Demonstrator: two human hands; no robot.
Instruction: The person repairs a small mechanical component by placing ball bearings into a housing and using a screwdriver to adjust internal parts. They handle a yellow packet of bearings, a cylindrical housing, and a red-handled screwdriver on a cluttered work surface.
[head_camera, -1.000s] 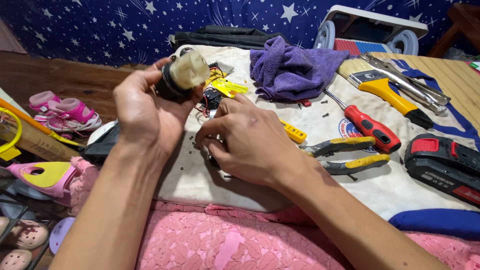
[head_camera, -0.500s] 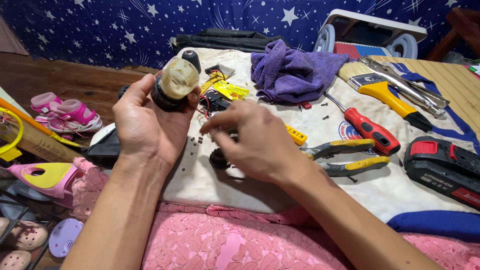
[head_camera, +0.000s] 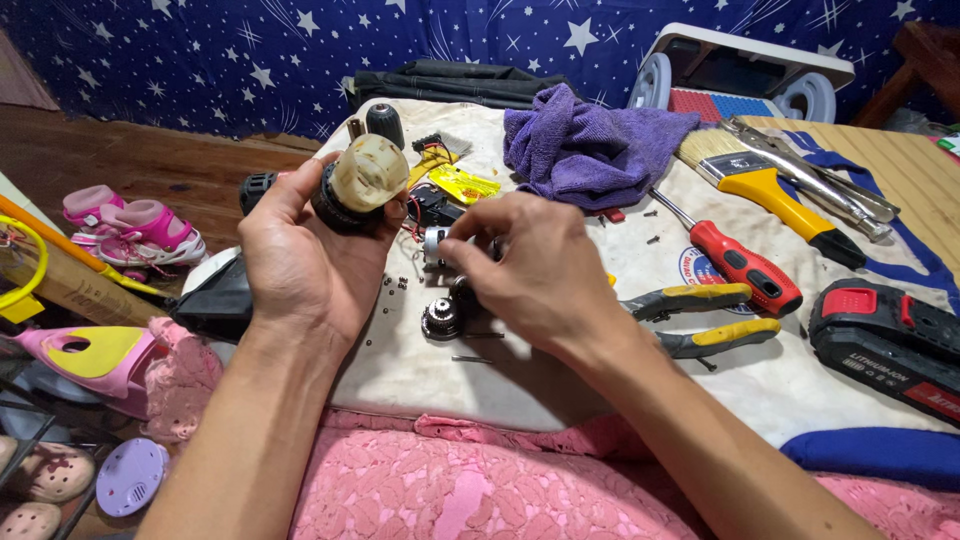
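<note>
- Head view: my left hand (head_camera: 300, 265) is raised over the left edge of the white cloth-covered table (head_camera: 560, 390), clenched around a round cream and black plastic gearbox housing (head_camera: 358, 180), cream end up.
- My right hand (head_camera: 535, 275) is lower, near the table middle, fingertips pinched on a small silver cylindrical motor (head_camera: 434, 243) with red wires; it sits just beside the housing.
- A dark metal drill chuck (head_camera: 440, 318) lies on the table under the right hand, tiny screws scattered near it.
- I judge the step in hand is taking apart a drill, with the motor and gearbox being handled as separate pieces.
- The next move calls for a steady left grip and careful aligning, because the wires are thin.
- Yellow-handled pliers (head_camera: 700, 315) and a red-handled screwdriver (head_camera: 745, 265) lie to the right, untouched.
</note>
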